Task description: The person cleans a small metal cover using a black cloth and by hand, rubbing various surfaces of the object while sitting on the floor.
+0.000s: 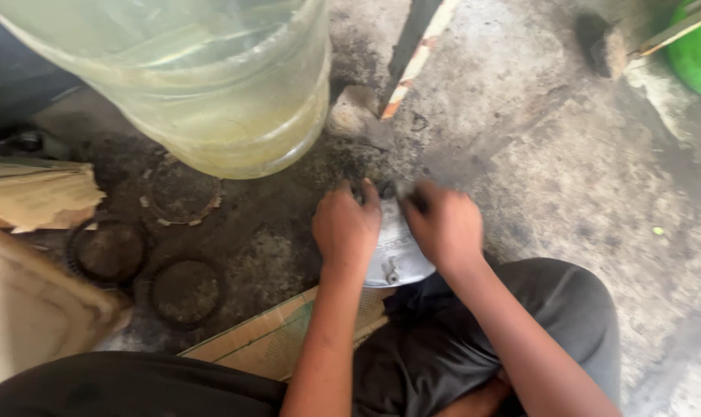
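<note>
A rounded grey metal casing (395, 259) stands on the stained concrete floor just in front of my knees. My left hand (346, 225) grips its left side, fingers curled over the top edge. My right hand (443, 225) is closed on its right side, with something small and dark at the fingertips that is too blurred to name. Most of the casing is hidden behind both hands. My legs in dark trousers (474, 340) are folded beneath it.
A big clear plastic water jug (204, 77) lies at the upper left. Ring-shaped gear parts (186, 290) and a worn gasket (182, 197) lie on the oily floor to the left. Cardboard (265, 340) sits under my left forearm, a green tub (698, 54) at the top right.
</note>
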